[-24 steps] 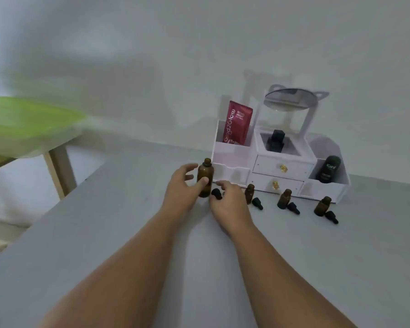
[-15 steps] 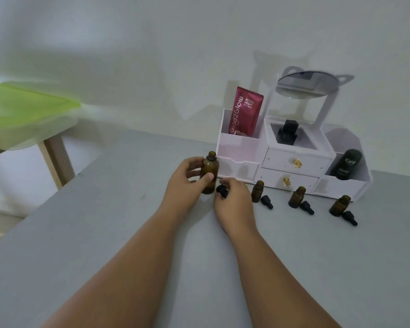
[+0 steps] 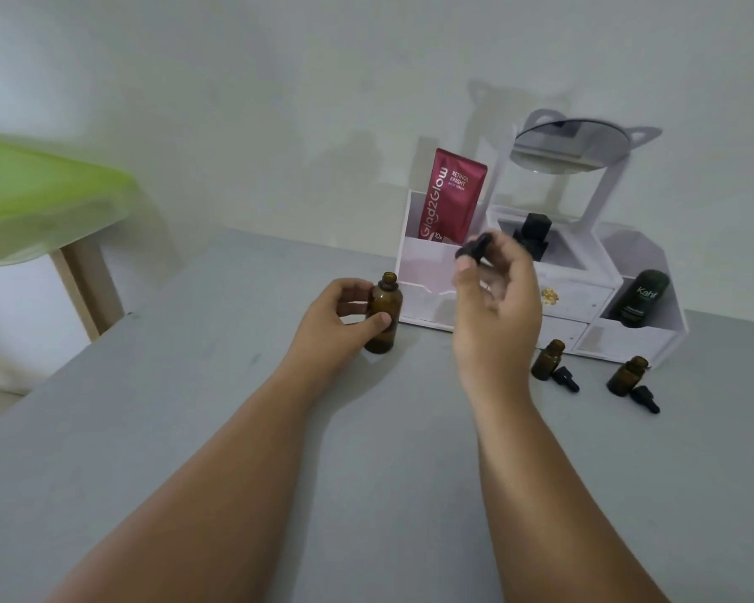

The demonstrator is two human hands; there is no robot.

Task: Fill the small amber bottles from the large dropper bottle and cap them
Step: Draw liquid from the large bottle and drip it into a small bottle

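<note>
The large amber bottle [image 3: 382, 315] stands upright and uncapped on the grey table [image 3: 192, 406], gripped around its body by my left hand [image 3: 338, 317]. My right hand [image 3: 495, 306] is raised above the table to the bottle's right and pinches a black dropper cap [image 3: 473, 250] at its fingertips. Two small amber bottles [image 3: 547, 359] [image 3: 626, 375] stand open to the right, each with a black dropper cap [image 3: 566, 378] [image 3: 645, 398] lying beside it. A third small bottle seen earlier is hidden behind my right hand.
A white cosmetic organizer [image 3: 627, 337] with drawers stands against the wall, holding a red tube [image 3: 451, 195], a black bottle [image 3: 532, 235], a dark green bottle [image 3: 640, 298] and a round mirror [image 3: 571, 145]. A green-topped stool [image 3: 40, 198] stands off the table's left edge.
My right hand has lifted off the table with the black dropper cap, rising in front of the organizer. My left hand keeps hold of the large bottle.
</note>
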